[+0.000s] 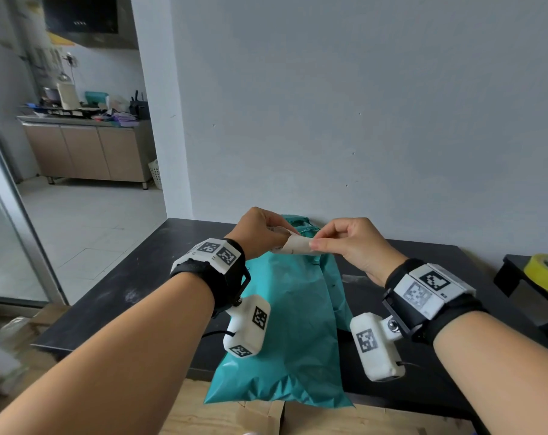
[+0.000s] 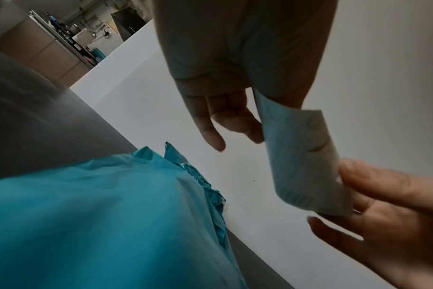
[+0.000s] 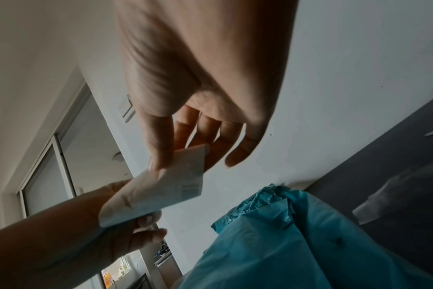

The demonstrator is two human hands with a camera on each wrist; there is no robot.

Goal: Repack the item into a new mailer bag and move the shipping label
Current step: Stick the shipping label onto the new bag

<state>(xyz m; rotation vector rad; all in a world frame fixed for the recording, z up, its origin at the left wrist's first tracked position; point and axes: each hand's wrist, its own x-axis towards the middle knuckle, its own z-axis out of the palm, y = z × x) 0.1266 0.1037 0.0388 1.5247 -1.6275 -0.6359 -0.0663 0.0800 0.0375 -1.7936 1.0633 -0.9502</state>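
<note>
Observed shipping label point(image 1: 294, 243) held in the air between both hands, clear of the table point(image 1: 134, 277). Left hand point(image 1: 260, 233) pinching one end between thumb and fingers; right hand point(image 1: 348, 243) pinching the opposite end, thumb on one face and forefinger behind, remaining fingers loosely extended and holding nothing. Label curled along its span, printed side and barcode faintly legible in the wrist views; adhesive side not determinable. Judged that the two-point hold served to keep the strip taut and prevent its folding and sticking to itself. Directly beneath the grip, teal mailer bag point(image 1: 285, 334) lying flat, its crumpled, torn-looking mouth on the far side of the hands, against the wall, and its sealed end overhanging the near table edge. A second teal layer noted alongside, to the right-hand side of the grip; whether old or new bag, not determinable. Item not visible. Yellow tape roll point(image 1: 545, 271) standing well off beyond the right wrist. Label judged detached and not yet applied.
</note>
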